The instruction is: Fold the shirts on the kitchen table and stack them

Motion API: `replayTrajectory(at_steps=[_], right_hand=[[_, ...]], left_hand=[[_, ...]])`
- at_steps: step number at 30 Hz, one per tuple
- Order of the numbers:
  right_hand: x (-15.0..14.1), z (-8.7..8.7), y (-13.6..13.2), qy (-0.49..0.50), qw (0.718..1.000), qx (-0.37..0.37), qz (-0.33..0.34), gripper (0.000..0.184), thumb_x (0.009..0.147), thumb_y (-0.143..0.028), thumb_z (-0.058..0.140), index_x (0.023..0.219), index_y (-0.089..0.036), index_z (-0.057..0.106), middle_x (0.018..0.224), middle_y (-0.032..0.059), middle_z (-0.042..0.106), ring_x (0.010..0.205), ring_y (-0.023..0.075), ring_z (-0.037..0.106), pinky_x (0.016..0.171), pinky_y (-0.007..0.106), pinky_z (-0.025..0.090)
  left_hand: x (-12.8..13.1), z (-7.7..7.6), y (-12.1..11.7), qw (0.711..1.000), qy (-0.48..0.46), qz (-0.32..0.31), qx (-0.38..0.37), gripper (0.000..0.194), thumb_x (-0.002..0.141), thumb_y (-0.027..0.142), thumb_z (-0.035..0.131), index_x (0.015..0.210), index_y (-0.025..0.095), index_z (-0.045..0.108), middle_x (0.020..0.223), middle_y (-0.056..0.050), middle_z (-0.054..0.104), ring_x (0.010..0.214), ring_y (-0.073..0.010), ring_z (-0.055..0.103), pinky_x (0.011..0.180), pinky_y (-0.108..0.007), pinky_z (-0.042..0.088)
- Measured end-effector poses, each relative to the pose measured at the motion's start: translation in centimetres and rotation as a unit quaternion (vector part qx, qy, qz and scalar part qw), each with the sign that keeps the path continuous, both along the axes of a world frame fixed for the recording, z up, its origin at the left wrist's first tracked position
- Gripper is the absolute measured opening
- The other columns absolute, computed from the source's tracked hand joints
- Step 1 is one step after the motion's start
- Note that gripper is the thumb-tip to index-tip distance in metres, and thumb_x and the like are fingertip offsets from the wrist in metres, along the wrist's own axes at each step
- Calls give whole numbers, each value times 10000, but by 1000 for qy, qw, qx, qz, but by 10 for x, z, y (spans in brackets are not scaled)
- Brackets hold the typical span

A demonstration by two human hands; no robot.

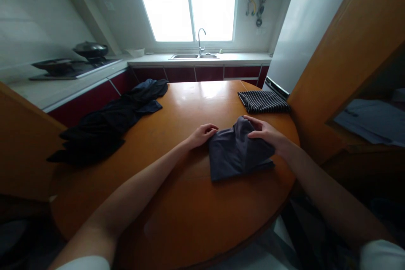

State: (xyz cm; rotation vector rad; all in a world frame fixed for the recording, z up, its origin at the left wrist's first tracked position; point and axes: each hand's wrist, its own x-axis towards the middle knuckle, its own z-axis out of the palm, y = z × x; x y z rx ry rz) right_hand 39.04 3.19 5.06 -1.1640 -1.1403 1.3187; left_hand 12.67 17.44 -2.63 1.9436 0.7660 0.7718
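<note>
The gray cloth (228, 156) is smooth, matte fabric folded into a rough rectangle, lying on the right half of the rounded, glossy orange-brown wooden worktop (190, 194). Its upper edge is bunched into a soft peak, where the right hand (265, 132) pinches a fold, thumb and fingers closed on the fabric. The left hand (202, 135) rests at the cloth's upper left corner, its fingers curled close together; whether they grip fabric I cannot tell.

Beyond the right hand, a folded cloth with thin pale stripes on black (263, 101) lies near the worktop's right edge. A loose, crumpled heap of dark clothes (110, 122) spreads along the left edge. Bare wood stretches between the heap and the gray cloth, and also toward the near rim.

The right palm's underside and the gray cloth's lower layers are hidden; the heap's separate pieces are hard to make out.
</note>
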Motion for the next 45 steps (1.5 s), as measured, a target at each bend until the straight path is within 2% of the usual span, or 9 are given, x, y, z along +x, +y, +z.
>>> replayTrajectory(at_steps=[8, 12, 15, 21, 24, 28, 33, 37, 45], right_hand=[[-94, 53, 18, 112, 989, 42, 88, 739, 575, -81, 774, 1288, -224, 649, 1051, 11, 735, 852, 170, 687, 707, 233, 599], [-103, 64, 22, 161, 980, 48, 107, 650, 593, -103, 789, 1220, -230, 672, 977, 2, 745, 776, 165, 685, 658, 242, 594], [-81, 49, 18, 165, 983, 23, 81, 657, 589, -90, 787, 1219, -242, 683, 1033, -5, 754, 811, 156, 693, 687, 225, 588], [-12, -17, -2, 136, 989, -57, -33, 766, 593, -114, 800, 1320, -297, 643, 1216, -7, 729, 917, 175, 714, 776, 256, 589], [6, -35, -9, 112, 989, -80, -46, 795, 621, -140, 782, 1378, -301, 602, 1273, 7, 713, 971, 192, 718, 809, 275, 590], [8, -36, -14, 112, 989, -85, -53, 806, 642, -157, 757, 1415, -295, 572, 1321, 25, 697, 1041, 213, 716, 893, 315, 586], [9, -34, -15, 100, 992, -60, -50, 731, 598, -133, 758, 1314, -242, 659, 1350, 33, 684, 1105, 215, 690, 941, 298, 562], [18, -40, -16, 75, 995, -35, -48, 748, 578, -130, 760, 1311, -244, 668, 1361, 33, 681, 1128, 229, 680, 938, 308, 559], [32, -53, -22, -89, 992, 22, -91, 683, 662, -153, 710, 1340, -211, 667, 1515, 70, 553, 1287, 253, 599, 1021, 338, 525]], left_hand=[[-21, 3, 15, 976, -152, 114, -107, 357, 911, 477, 612, 1067, 161, 670, 869, -52, 685, 756, -147, 638, 682, -254, 499], [-31, 6, 14, 963, -191, 123, -144, 324, 943, 450, 558, 1075, 168, 650, 924, -56, 688, 756, -145, 646, 660, -249, 504], [-32, 8, 10, 960, -194, 155, -132, 317, 945, 431, 541, 1089, 170, 647, 912, -54, 678, 766, -147, 642, 659, -247, 493], [-18, 10, 3, 974, -149, 166, -49, 337, 923, 454, 521, 1042, 176, 671, 925, -69, 694, 837, -179, 642, 704, -275, 476], [-9, 12, -3, 981, -115, 153, 3, 368, 919, 491, 509, 1015, 177, 676, 921, -73, 705, 878, -205, 649, 743, -304, 485], [0, 26, -24, 985, -61, 121, 109, 353, 971, 460, 477, 1014, 183, 691, 1016, -93, 718, 980, -232, 655, 860, -352, 503], [15, 45, -71, 960, 74, -23, 269, 340, 1029, 378, 471, 1231, 223, 696, 1278, -102, 683, 1236, -256, 590, 1092, -416, 437], [26, 40, -95, 933, 167, -78, 309, 426, 1045, 407, 457, 1426, 274, 592, 1516, -64, 542, 1454, -279, 422, 1233, -491, 283], [28, 29, -93, 909, 226, -111, 332, 467, 1065, 461, 400, 1480, 302, 544, 1577, -44, 472, 1518, -270, 331, 1263, -517, 202]])
